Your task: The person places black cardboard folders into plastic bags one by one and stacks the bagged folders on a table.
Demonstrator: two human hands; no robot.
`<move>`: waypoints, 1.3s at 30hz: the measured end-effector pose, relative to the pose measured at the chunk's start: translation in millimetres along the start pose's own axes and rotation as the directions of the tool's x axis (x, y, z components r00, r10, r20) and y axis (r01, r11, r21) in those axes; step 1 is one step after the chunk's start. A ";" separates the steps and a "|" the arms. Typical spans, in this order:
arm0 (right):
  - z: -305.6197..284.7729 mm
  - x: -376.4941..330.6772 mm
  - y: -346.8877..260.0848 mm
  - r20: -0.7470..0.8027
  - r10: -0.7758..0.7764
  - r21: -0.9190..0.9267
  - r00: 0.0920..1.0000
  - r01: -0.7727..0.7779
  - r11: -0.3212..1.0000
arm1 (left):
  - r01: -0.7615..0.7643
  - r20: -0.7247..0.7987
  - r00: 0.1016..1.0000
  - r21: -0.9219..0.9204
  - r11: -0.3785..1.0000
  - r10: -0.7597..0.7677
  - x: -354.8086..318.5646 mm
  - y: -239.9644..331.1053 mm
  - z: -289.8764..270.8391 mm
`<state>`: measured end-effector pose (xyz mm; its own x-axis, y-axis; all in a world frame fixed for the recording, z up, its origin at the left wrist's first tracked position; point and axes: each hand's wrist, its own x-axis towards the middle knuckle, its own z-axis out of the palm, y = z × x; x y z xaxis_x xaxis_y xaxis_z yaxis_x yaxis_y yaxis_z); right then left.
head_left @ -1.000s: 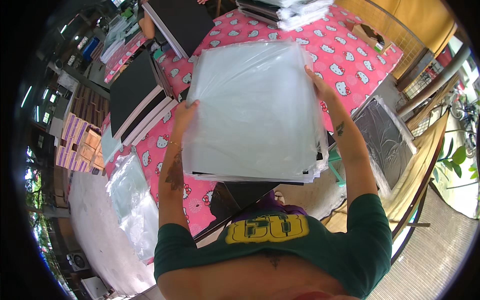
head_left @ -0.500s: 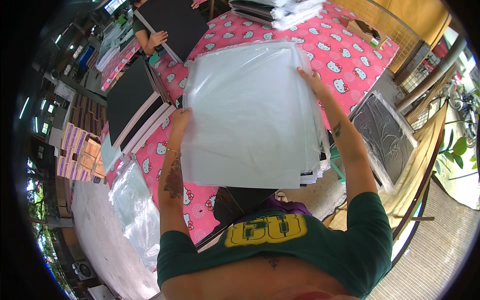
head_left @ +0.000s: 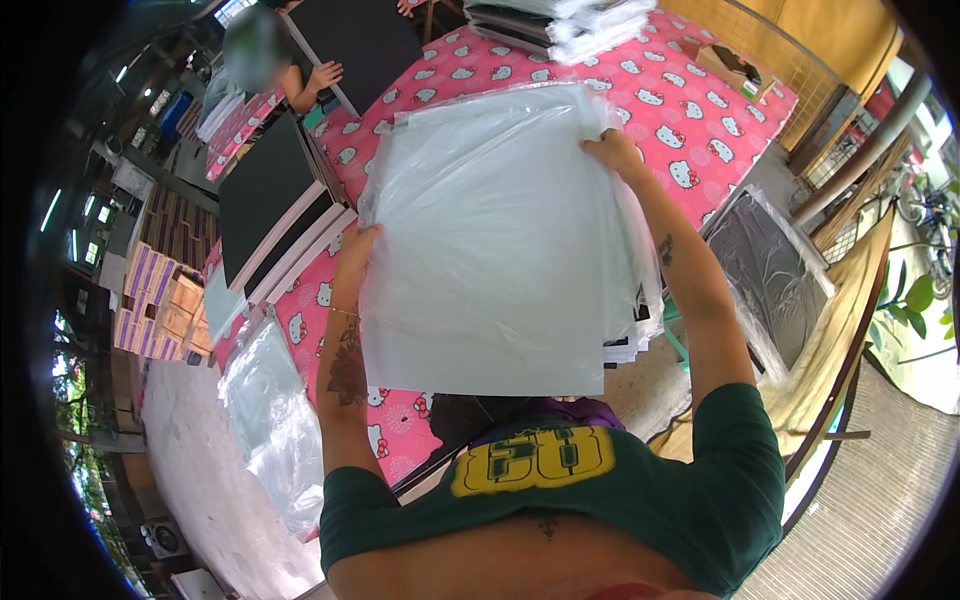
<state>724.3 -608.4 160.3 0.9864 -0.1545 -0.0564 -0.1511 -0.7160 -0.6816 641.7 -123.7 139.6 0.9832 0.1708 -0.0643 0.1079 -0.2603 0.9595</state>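
Now the bag stack (head_left: pixel 500 240), a thick sheaf of clear plastic bags, is held up over the pink table (head_left: pixel 700 120), tilted toward the person, lower edge near the chest. Compared with a second ago, the stack is raised a little higher and turned slightly, and the right hand (head_left: pixel 612 152) is moved further up to the top right corner. That corner is pinched closed by the right hand. The left edge is clasped by the left hand (head_left: pixel 358 250), fingers curled behind the plastic. The change suggests the sheaf is being squared or re-gripped, not set down. Some dark sheets (head_left: pixel 630 345) are seen poking out at the stack's lower right. Further out, black boards (head_left: pixel 265 200) lie to the left, loose bags (head_left: pixel 270 420) hang off the table edge, a wrapped dark panel (head_left: pixel 770 270) leans at right. Another person's hand (head_left: pixel 322 75) rests on a board at top left.
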 end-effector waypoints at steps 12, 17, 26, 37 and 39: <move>-8.8 -82.1 -106.1 0.252 -0.341 0.885 0.906 -0.073 0.461 | 0.035 0.040 0.999 0.040 0.999 -0.036 -2.2 3.1 -13.9; -8.2 -109.0 -132.1 0.385 -0.146 0.895 0.911 -0.330 0.301 | 0.033 -0.011 0.999 -0.014 0.999 -0.034 -5.2 4.9 -37.8; -14.3 -95.1 -92.4 0.314 -0.098 0.895 0.944 -0.260 0.362 | 0.030 0.047 0.999 -0.204 0.978 -0.020 -23.0 44.4 -45.3; -22.6 -99.4 -19.7 0.247 -0.199 0.969 0.948 -0.248 0.023 | -0.180 -0.133 0.961 0.358 0.916 0.241 11.1 72.2 -53.3; -32.5 -102.5 -7.7 0.220 -0.099 0.973 0.970 -0.211 0.096 | -0.167 -0.180 0.938 0.510 0.844 0.295 13.3 78.6 -74.6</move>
<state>622.3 -609.2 195.0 0.9864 0.0710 -0.1480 -0.1596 0.6258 -0.7635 652.3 -71.0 234.6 0.9281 0.2543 0.2719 0.0016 -0.7332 0.6800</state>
